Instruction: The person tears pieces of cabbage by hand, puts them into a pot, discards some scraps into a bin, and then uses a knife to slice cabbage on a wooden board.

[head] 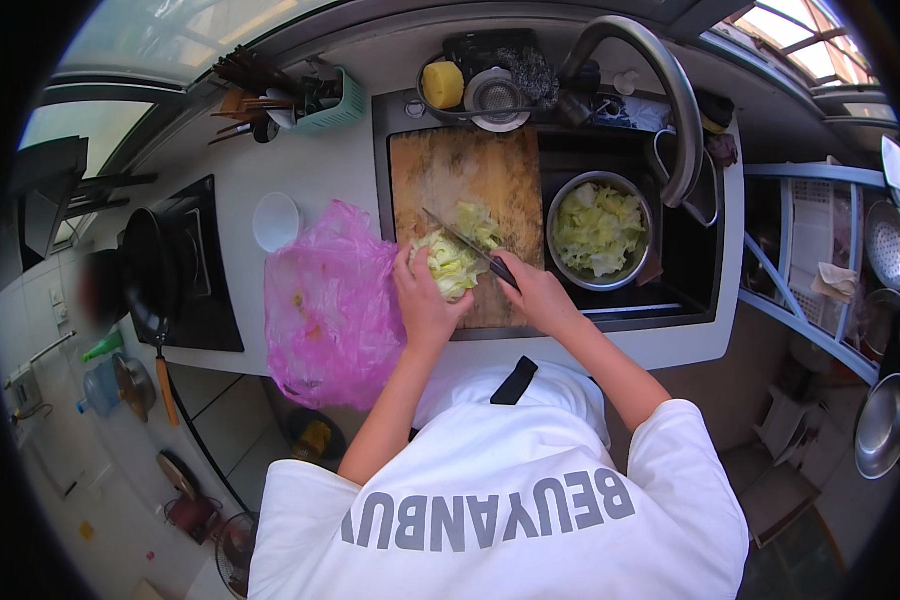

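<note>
My left hand (426, 304) grips a piece of pale green leafy vegetable (450, 268), lettuce or cabbage, on a worn wooden cutting board (465, 165). In my right hand (536, 291) is the black handle of a kitchen knife (465, 238); its blade points up and left, between the held piece and some cut leaves (475, 220). The board lies over the left part of a dark sink. To its right, a round metal bowl (639, 276) in the sink holds torn or cut leaves (598, 229).
A pink plastic bag (333, 307) and a white bowl (276, 222) are left of the board. A curved metal faucet (686, 112) arches over the sink's right side. Behind the board are a strainer (496, 97) and a yellow sponge (442, 84). A black wok (146, 274) sits at far left.
</note>
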`<state>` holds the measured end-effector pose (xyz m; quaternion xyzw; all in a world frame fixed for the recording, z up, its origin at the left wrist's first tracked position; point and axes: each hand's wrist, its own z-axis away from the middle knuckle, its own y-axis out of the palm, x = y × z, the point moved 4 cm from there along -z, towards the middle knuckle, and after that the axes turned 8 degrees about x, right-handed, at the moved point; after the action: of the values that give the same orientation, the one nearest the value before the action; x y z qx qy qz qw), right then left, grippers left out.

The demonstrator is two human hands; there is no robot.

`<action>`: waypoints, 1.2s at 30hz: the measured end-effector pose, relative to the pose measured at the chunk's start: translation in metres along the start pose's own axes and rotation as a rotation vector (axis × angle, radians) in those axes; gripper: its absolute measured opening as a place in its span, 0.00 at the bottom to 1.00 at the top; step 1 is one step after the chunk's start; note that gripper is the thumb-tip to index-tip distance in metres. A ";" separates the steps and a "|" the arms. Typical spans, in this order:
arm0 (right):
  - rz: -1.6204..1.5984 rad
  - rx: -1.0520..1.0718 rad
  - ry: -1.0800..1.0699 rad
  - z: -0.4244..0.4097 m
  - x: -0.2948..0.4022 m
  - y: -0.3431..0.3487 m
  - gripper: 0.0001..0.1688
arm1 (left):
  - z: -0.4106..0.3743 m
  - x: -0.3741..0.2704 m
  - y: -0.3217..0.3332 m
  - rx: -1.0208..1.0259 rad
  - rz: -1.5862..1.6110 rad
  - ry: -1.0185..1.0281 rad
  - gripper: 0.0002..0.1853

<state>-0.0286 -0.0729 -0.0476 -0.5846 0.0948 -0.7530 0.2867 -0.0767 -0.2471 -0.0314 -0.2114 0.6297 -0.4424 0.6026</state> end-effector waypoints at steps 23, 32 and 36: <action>0.076 -0.282 -0.150 -0.072 0.001 -0.005 0.25 | 0.023 0.065 0.001 0.032 0.761 -0.169 0.40; -0.852 -0.285 0.034 -0.054 0.009 0.030 0.10 | 0.031 0.051 -0.016 0.217 1.409 -0.381 0.37; -0.952 -0.351 0.092 -0.058 0.005 0.026 0.11 | 0.035 0.057 -0.012 0.288 1.583 -0.444 0.36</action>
<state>-0.0748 -0.1085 -0.0728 -0.5687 -0.0446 -0.7978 -0.1953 -0.0569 -0.3097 -0.0507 0.2904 0.3961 0.0875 0.8667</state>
